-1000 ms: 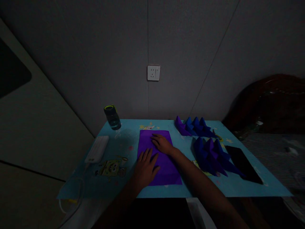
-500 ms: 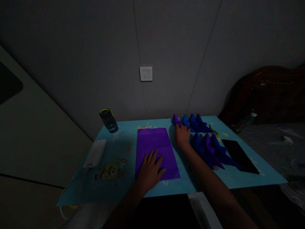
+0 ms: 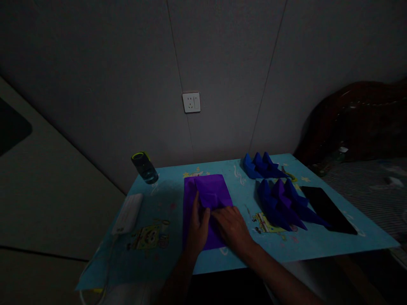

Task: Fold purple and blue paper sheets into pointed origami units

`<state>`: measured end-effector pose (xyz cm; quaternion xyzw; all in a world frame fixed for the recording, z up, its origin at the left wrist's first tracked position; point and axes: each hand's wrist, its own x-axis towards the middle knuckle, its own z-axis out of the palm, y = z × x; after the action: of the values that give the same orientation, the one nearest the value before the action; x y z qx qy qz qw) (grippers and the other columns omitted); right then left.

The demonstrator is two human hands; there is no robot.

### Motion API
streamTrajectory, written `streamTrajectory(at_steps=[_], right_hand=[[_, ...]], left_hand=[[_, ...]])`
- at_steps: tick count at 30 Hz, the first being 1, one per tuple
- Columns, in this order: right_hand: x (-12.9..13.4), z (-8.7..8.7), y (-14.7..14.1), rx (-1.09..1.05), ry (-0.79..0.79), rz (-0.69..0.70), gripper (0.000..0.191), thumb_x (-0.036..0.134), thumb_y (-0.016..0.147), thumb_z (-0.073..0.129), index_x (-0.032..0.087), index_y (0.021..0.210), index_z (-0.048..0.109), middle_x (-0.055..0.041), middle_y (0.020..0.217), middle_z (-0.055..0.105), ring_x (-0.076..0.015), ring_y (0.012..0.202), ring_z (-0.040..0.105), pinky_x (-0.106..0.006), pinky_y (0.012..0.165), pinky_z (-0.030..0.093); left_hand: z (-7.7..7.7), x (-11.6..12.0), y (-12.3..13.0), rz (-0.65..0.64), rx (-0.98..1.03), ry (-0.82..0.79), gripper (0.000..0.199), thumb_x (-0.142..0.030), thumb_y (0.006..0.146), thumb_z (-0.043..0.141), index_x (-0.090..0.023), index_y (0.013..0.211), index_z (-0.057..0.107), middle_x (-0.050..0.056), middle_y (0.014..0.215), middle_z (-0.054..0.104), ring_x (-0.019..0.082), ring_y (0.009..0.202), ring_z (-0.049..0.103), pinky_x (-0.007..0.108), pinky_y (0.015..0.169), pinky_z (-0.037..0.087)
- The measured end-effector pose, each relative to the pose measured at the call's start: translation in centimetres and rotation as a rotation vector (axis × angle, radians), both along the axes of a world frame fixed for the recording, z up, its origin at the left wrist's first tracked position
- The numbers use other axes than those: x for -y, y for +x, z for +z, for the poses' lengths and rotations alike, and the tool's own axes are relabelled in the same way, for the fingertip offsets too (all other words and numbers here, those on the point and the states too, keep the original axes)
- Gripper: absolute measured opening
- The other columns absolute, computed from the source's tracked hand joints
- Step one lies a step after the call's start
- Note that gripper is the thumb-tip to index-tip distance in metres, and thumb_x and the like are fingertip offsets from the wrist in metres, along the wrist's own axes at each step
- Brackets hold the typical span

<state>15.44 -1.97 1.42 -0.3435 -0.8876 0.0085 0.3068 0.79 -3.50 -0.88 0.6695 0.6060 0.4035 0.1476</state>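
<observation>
A folded purple paper boat [image 3: 208,192] is between my two hands, over a flat purple paper sheet [image 3: 191,186]; their like colours blur the boat's outline. My left hand [image 3: 197,231] grips the boat's near left part between thumb and fingers. On its near right side is my right hand [image 3: 233,228], fingers bent and pressed on it, the fingertips partly hidden. To the right stands a front row of blue and purple paper boats [image 3: 282,205]. Behind that row is another of blue paper boats [image 3: 262,167].
A dark tablet-like slab [image 3: 329,209] lies at the table's right. On the left are a water bottle [image 3: 145,168] and a white device with a cable [image 3: 127,214]. The blue patterned table [image 3: 171,190] meets a wall with a socket [image 3: 191,102].
My right hand has brought the purple boat from the back row to above the sheet. My left hand has lifted from lying flat and now holds the boat too.
</observation>
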Motion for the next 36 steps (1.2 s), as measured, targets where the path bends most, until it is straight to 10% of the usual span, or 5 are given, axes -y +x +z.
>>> streamTrajectory(at_steps=[8,17,27,36], right_hand=[[2.1,-1.0,-0.4,-0.402,-0.213,0.132,0.024,0.022,0.094,0.052,0.025,0.114,0.064,-0.0077,0.113,0.067,-0.0229,0.107,0.060,-0.041,0.092,0.048],[0.3,-1.6,-0.6,-0.616,-0.661,-0.095,0.026,0.030,0.091,0.053,0.020,0.113,0.065,-0.0049,0.091,0.072,-0.0208,0.080,0.067,-0.033,0.074,0.053],[1.1,-1.9,-0.4,-0.754,-0.700,-0.118,0.033,0.032,0.092,0.051,0.022,0.120,0.066,-0.0082,0.119,0.070,-0.0251,0.110,0.064,-0.041,0.099,0.045],[0.4,-1.9,-0.7,-0.771,-0.753,-0.187,0.036,0.026,0.084,0.056,0.018,0.119,0.057,-0.0068,0.103,0.070,-0.0224,0.089,0.065,-0.035,0.081,0.052]], left_hand=[[-0.8,0.1,-0.5,0.257,0.505,-0.167,0.051,-0.024,0.096,0.038,-0.018,0.146,0.031,0.011,0.155,0.035,0.022,0.143,0.030,0.040,0.119,0.024],[0.3,0.8,-0.3,0.056,0.367,-0.090,0.064,-0.018,0.092,0.046,-0.028,0.151,0.022,0.003,0.160,0.025,0.019,0.146,0.022,0.038,0.120,0.020],[1.1,0.4,-0.6,0.011,0.224,-0.097,0.072,-0.014,0.086,0.050,-0.021,0.152,0.022,0.009,0.157,0.030,0.024,0.144,0.029,0.044,0.117,0.027],[1.7,1.2,0.5,-0.020,0.206,0.005,0.057,-0.017,0.092,0.044,-0.023,0.148,0.032,0.009,0.151,0.042,0.020,0.140,0.037,0.042,0.116,0.030]])
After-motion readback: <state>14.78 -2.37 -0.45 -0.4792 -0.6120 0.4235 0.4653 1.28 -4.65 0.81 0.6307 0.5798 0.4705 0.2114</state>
